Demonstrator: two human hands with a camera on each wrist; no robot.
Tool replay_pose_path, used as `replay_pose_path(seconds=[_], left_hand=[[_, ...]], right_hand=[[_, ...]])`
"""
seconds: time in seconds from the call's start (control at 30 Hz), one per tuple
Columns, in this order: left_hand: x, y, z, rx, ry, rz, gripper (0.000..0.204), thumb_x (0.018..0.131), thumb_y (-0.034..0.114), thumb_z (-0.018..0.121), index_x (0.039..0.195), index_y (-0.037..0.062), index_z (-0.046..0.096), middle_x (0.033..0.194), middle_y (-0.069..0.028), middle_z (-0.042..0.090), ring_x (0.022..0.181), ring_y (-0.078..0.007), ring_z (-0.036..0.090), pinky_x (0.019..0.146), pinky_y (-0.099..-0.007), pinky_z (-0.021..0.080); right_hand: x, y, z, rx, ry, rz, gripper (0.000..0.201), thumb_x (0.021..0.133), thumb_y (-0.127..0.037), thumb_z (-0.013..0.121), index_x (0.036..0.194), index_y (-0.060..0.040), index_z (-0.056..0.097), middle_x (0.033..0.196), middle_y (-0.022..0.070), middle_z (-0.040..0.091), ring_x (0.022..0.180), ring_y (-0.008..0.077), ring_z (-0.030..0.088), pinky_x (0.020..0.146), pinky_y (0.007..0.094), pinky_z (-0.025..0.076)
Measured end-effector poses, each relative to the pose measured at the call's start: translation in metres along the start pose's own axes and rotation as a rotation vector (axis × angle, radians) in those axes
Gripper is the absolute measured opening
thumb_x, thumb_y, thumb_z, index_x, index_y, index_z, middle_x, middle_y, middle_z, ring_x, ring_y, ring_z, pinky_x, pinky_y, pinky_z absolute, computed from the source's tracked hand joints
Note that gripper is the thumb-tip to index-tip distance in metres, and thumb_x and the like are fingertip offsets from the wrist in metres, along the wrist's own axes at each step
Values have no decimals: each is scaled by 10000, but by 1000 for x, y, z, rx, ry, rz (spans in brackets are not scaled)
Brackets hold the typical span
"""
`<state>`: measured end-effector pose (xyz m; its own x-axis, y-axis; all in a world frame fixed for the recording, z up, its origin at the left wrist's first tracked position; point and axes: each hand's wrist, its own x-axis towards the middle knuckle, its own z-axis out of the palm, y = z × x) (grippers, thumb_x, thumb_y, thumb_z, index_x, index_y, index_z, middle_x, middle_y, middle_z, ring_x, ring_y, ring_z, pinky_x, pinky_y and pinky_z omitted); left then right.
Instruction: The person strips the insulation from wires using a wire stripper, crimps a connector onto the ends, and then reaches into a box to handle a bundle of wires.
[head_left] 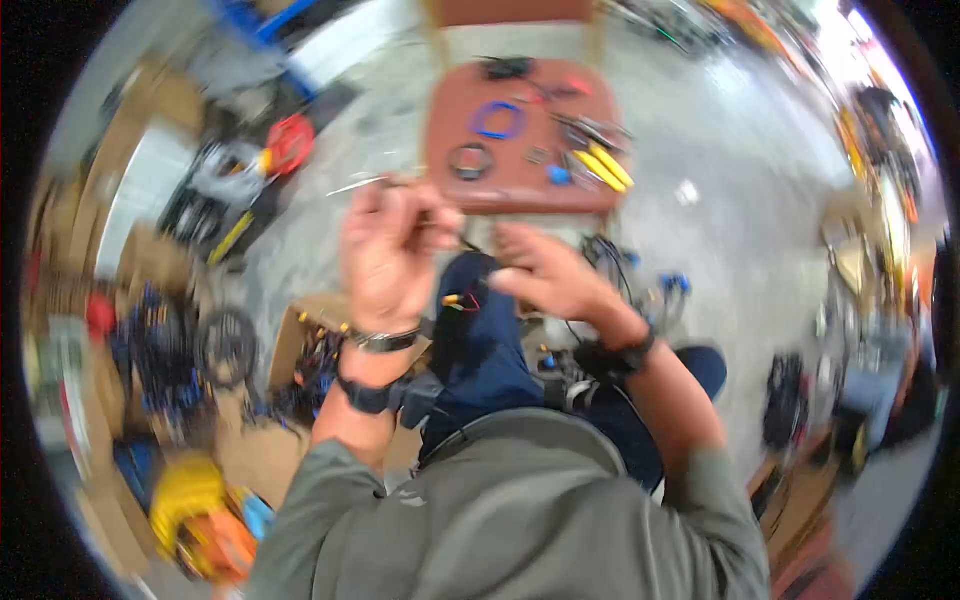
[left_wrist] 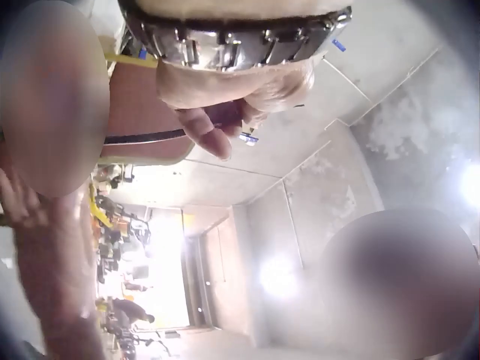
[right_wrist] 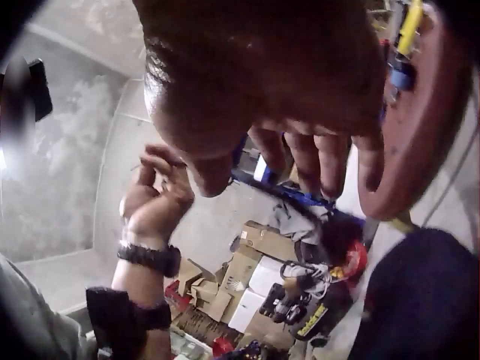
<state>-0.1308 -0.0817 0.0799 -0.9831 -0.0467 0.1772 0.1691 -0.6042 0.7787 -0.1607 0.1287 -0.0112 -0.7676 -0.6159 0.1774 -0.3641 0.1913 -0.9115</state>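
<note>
In the head view my left hand [head_left: 385, 255] is raised in front of me, fingers curled round a thin metal rod [head_left: 352, 186] that points left. The left wrist view shows its fingers [left_wrist: 217, 120] closed on a small dark piece. A thin dark wire [head_left: 468, 244] leads from it towards my right hand [head_left: 550, 275], which hovers close by on the right. In the right wrist view the right hand's fingers [right_wrist: 322, 161] hang loosely curled with nothing seen between them. A wire with yellow and red ends [head_left: 458, 300] hangs over my lap.
A brown stool seat [head_left: 450, 110] stands ahead with a blue ring [head_left: 498, 120], a black ring [head_left: 470, 160] and yellow-handled tools [head_left: 602, 168] on it. Cardboard boxes [right_wrist: 247, 277], cables and power tools crowd the floor on the left. Concrete floor lies to the right.
</note>
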Motion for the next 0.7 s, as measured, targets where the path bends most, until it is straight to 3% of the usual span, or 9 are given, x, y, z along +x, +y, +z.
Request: replay_pose_path(seconds=[0.07,0.1,0.13,0.17,0.3,0.4,0.53,0.6,0.7], left_hand=[[-7,5,16,-109,-45,-50,188,995,224,565,1130,100,606,1027,-63,619,854,-173,563,652,-248,483],[-9,8,17,-157,-87,-84,214,1008,223,539,1168,89,589,1069,-62,600,873,-162,529,666,-244,474],[-10,12,19,-179,-94,-113,222,1016,225,522,1179,80,569,1066,-53,585,875,-153,510,663,-237,468],[-7,13,13,-127,-66,-100,218,1007,265,547,1157,110,578,1035,-47,623,864,-173,568,613,-244,468],[-2,16,-6,62,-83,-126,206,1000,246,559,1148,105,569,987,-25,615,812,-145,560,604,-235,456],[-1,2,-20,174,80,-120,198,989,233,572,1123,87,565,911,-5,566,757,-135,516,588,-246,437],[6,-13,-41,199,107,-145,181,971,176,594,1108,62,562,840,-1,546,630,-105,469,560,-241,419],[1,-26,-13,503,166,-65,128,955,113,611,1040,18,628,724,-25,575,542,-114,485,481,-244,402],[-6,-35,11,359,210,-97,144,975,120,583,1067,13,615,727,-39,578,552,-129,514,482,-256,424]], right_hand=[[-24,-10,17,264,-130,121,404,925,-329,614,1160,0,615,1054,174,685,965,263,646,866,381,502],[-36,-3,26,420,-161,188,368,918,-335,613,1072,-3,656,974,132,710,901,227,658,840,360,505],[-50,-12,23,298,-142,122,315,917,-299,617,1029,-9,666,924,90,718,850,173,660,801,324,504],[-60,-6,29,451,-131,167,291,924,-282,616,1020,-10,657,911,92,718,843,166,661,788,320,504],[-103,-9,34,1074,1,289,246,946,-253,612,1006,-14,620,880,95,717,828,175,663,756,312,500],[-116,-16,24,1119,46,189,239,964,-266,593,1013,-32,599,852,102,711,855,182,676,815,319,505],[-138,-45,12,494,-47,259,260,971,-288,572,1007,-30,575,748,116,686,689,196,671,662,359,520],[-141,-41,29,196,-155,12,266,969,-284,564,1015,-23,564,692,125,656,640,227,663,598,383,512],[-137,-47,27,230,-202,203,305,953,-300,571,980,3,549,754,177,640,682,289,669,620,414,507]])
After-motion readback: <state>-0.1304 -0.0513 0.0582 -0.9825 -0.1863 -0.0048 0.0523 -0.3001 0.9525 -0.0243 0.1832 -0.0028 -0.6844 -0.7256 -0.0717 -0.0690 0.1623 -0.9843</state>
